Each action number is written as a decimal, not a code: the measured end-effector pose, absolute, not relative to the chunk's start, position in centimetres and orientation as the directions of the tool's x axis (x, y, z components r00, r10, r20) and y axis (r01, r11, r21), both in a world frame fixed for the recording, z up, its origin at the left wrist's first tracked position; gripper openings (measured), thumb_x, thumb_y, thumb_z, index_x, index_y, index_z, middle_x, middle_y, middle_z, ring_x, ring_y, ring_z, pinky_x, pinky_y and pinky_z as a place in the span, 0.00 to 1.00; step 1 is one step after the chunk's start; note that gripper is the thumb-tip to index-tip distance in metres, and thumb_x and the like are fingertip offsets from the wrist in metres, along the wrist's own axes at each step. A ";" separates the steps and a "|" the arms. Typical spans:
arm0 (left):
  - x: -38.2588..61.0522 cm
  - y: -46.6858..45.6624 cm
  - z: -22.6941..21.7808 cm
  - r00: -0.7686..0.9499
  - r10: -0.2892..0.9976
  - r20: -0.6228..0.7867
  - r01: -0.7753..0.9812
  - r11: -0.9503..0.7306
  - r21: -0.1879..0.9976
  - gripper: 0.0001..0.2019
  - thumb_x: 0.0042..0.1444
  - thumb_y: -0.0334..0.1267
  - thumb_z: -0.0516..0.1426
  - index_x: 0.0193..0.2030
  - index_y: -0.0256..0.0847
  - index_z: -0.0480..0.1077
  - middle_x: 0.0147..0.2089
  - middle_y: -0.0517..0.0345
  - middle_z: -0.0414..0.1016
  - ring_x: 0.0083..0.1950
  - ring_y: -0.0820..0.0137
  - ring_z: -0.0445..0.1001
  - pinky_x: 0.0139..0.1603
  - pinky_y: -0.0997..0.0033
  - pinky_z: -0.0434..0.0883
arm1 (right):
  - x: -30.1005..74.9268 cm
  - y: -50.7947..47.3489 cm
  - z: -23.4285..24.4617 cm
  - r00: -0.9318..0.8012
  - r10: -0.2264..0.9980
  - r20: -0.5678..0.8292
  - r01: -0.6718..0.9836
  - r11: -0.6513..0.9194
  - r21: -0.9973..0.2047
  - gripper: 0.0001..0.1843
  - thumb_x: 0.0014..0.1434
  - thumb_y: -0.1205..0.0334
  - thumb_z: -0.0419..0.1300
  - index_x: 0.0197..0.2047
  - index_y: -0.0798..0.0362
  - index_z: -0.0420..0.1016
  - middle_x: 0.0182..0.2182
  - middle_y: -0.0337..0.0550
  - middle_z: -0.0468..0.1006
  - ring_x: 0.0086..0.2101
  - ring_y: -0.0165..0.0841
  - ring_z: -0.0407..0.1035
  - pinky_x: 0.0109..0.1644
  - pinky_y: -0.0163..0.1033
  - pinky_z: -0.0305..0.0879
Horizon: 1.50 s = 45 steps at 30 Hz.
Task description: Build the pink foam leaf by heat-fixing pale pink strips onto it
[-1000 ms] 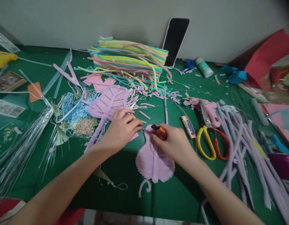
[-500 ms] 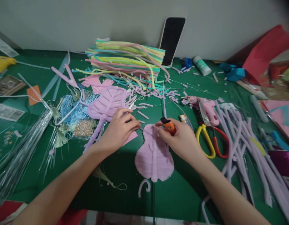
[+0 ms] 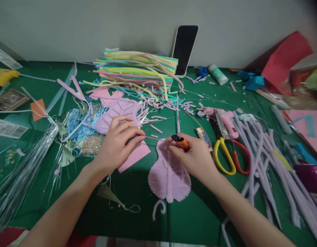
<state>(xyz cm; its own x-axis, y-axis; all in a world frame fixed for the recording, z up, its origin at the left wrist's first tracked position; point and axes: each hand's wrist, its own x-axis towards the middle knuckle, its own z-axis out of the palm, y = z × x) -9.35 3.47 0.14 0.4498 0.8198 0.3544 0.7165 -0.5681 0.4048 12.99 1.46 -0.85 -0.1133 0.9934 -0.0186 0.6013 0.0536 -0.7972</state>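
Observation:
My right hand [image 3: 195, 152] is closed around an orange lighter [image 3: 182, 142] with a black top, above the upper end of a lilac, scalloped, gourd-shaped piece [image 3: 158, 173] made of pipe cleaners. A lilac pipe cleaner [image 3: 177, 115] runs up behind that hand. My left hand [image 3: 122, 140] pinches a thin lilac strand [image 3: 151, 137], which stretches towards the right fingertips; its far end is hard to make out. Beyond the left hand lies a lilac leaf-shaped piece [image 3: 103, 121], partly covered by it. Below the gourd shape rests a curled lilac pipe cleaner [image 3: 155, 209].
A bundle of coloured pipe cleaners [image 3: 137, 70] lies before a leaning phone [image 3: 185, 48]. Scissors [image 3: 232, 161] and a pink glue gun [image 3: 229, 121] sit at right, beside loose lilac pipe cleaners [image 3: 281, 164]. Tassels [image 3: 110, 196] and pink paper [image 3: 135, 156] are nearer the left.
My left hand has moved left, away from the gourd-shaped piece, showing more strand and pink paper. The right hand keeps the lighter at nearly the same spot. The view has shifted slightly.

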 end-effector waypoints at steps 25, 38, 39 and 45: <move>-7.2 1.5 1.4 0.058 0.996 -0.065 0.187 0.053 0.981 0.14 0.61 0.47 0.54 0.34 0.39 0.72 0.24 0.63 0.69 0.27 0.75 0.68 0.31 0.76 0.68 | 11.3 -0.6 -0.3 -0.196 0.969 -0.151 0.354 -0.073 -0.932 0.15 0.58 0.51 0.57 0.31 0.54 0.74 0.21 0.38 0.70 0.22 0.28 0.61 0.25 0.32 0.57; -5.4 0.0 0.5 0.507 0.836 -0.209 0.218 0.111 0.970 0.17 0.63 0.48 0.49 0.36 0.39 0.74 0.19 0.66 0.63 0.23 0.76 0.63 0.28 0.76 0.62 | 11.5 0.4 0.1 -0.032 0.991 -0.133 -0.022 -0.134 -0.991 0.16 0.51 0.49 0.65 0.30 0.56 0.75 0.16 0.31 0.59 0.17 0.21 0.49 0.18 0.30 0.46; -5.3 -0.1 0.5 0.512 0.831 -0.216 0.215 0.120 0.969 0.17 0.63 0.48 0.49 0.36 0.39 0.74 0.19 0.66 0.63 0.23 0.76 0.63 0.28 0.76 0.62 | 11.5 0.4 0.1 -0.023 0.991 -0.131 -0.032 -0.132 -0.991 0.16 0.50 0.50 0.65 0.29 0.56 0.74 0.16 0.30 0.58 0.18 0.21 0.48 0.18 0.30 0.45; -5.5 -0.1 0.8 0.516 0.824 -0.235 0.207 0.147 0.967 0.14 0.63 0.43 0.50 0.34 0.38 0.71 0.20 0.64 0.68 0.25 0.74 0.67 0.31 0.76 0.64 | 12.6 0.6 -0.3 0.019 0.994 -0.109 -0.168 -0.105 -0.980 0.14 0.53 0.52 0.65 0.32 0.55 0.74 0.15 0.28 0.54 0.17 0.20 0.44 0.19 0.31 0.43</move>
<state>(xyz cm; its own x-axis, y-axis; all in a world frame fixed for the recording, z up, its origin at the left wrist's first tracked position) -5.53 -0.05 0.82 0.5161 0.8236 -0.2352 0.2070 0.1466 0.9673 12.62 0.64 -0.34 0.0191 0.9938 -0.1094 -0.1681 -0.1047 -0.9802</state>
